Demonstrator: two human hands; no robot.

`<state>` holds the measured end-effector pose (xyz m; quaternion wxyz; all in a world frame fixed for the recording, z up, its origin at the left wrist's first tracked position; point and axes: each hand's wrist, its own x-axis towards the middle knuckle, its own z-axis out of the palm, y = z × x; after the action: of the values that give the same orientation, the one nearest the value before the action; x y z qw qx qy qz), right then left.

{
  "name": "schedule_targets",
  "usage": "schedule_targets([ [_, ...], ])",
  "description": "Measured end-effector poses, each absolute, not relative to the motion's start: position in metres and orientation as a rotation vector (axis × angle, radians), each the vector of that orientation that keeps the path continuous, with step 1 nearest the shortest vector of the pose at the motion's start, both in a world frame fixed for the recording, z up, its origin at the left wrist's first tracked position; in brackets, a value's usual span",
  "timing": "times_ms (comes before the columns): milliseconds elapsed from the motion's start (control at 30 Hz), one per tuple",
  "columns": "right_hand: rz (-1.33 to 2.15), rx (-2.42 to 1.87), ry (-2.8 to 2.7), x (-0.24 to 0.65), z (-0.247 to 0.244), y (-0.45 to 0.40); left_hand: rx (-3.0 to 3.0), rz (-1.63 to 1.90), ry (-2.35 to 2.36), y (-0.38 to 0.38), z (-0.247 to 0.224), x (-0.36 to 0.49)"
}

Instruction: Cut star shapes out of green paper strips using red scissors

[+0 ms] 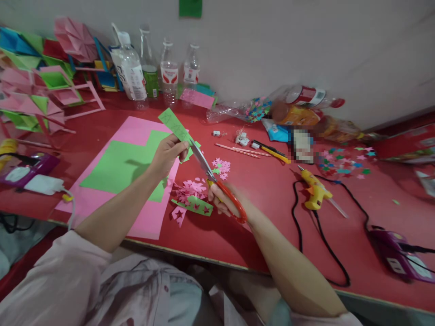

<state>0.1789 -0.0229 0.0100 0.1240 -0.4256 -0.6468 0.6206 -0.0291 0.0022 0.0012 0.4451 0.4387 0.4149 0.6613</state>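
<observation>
My left hand [169,154] pinches a strip of green paper [174,125] that has star outlines drawn on it. In my right hand [222,199] is a pair of scissors [233,199] with red and yellow handles, its blades meeting the strip's lower end. Beneath the scissors lie pink paper scraps [190,189], a green offcut with star-shaped holes [199,206] and a small pile of cut paper stars [221,168]. Under my left forearm, green sheets [117,163] rest on a larger pink sheet [146,222].
Plastic bottles [170,74] stand along the wall; others lie on their sides. A yellow glue gun [314,188] with a black cord is at the right, near loose paper stars [340,160]. Folded paper models [41,81] fill the left back. Purple power strips [401,253] sit at both sides.
</observation>
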Motion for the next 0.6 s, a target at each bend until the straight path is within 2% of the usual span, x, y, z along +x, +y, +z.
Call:
schedule_targets([
  [600,1.779,-1.267,-1.884,0.1800,0.0103,-0.0235,1.088,1.620,1.053,0.0024,0.0015,-0.0311],
])
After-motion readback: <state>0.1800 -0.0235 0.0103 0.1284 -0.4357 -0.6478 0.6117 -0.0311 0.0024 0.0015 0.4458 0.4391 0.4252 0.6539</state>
